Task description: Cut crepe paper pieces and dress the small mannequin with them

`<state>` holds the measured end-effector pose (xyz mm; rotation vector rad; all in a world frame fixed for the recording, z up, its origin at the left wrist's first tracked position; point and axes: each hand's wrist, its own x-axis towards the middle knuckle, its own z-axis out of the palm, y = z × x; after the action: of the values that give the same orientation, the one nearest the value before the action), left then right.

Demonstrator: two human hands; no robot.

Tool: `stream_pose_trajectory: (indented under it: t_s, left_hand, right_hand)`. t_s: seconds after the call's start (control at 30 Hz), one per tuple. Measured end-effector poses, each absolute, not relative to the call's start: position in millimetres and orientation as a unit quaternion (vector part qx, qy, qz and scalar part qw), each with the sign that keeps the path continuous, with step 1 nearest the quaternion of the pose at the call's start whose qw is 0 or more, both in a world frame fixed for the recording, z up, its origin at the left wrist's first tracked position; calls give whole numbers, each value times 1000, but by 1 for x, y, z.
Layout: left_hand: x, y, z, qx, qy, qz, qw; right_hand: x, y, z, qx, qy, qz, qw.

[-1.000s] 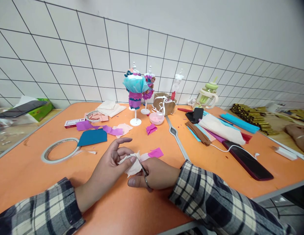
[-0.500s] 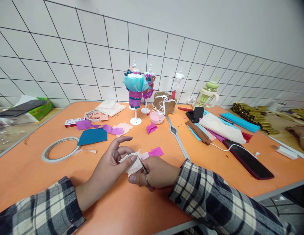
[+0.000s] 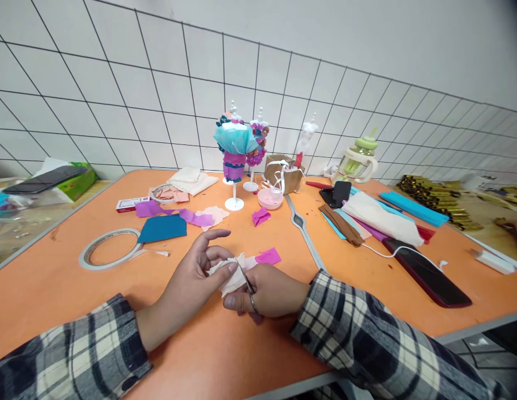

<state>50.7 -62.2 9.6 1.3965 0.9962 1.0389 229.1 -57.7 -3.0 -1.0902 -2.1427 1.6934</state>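
Two bare hands work close together over the near half of the orange tabletop (image 3: 192, 355), well in from its left and right edges. Between them is a crumpled piece of pale paper (image 3: 229, 281). The left hand (image 3: 194, 272) pinches it narrowly, thumb on top and fingers behind, the index finger raised clear; this probably steadies the thin sheet while leaving its right side free. The right hand (image 3: 267, 291) is closed around small scissors (image 3: 252, 294), whose blades point at the paper's right side. How far the blades stand apart I cannot tell. With the hands so near each other, the blades can presumably be guided finely.

A magenta piece (image 3: 268, 255) lies just beyond the right hand. Toward the left edge, a tape roll (image 3: 88, 255) lies flat beside a blue sheet (image 3: 163, 228), perhaps kept within easy reach. Near the far edge stand a dressed mannequin (image 3: 234, 164) and a pink bowl (image 3: 270, 199), seemingly out of the way of the elbows. Toward the right edge, folded white paper (image 3: 377, 219) rests by a dark phone (image 3: 427, 272), both apart from the hands.
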Motion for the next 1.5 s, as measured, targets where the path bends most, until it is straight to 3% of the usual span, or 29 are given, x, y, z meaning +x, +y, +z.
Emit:
stream_pose_trajectory:
  t_s: [1.5]
  left_hand:
    - [51, -63, 9, 591, 426, 454, 513]
  right_hand:
    - [230, -58, 3, -373, -767, 513, 94]
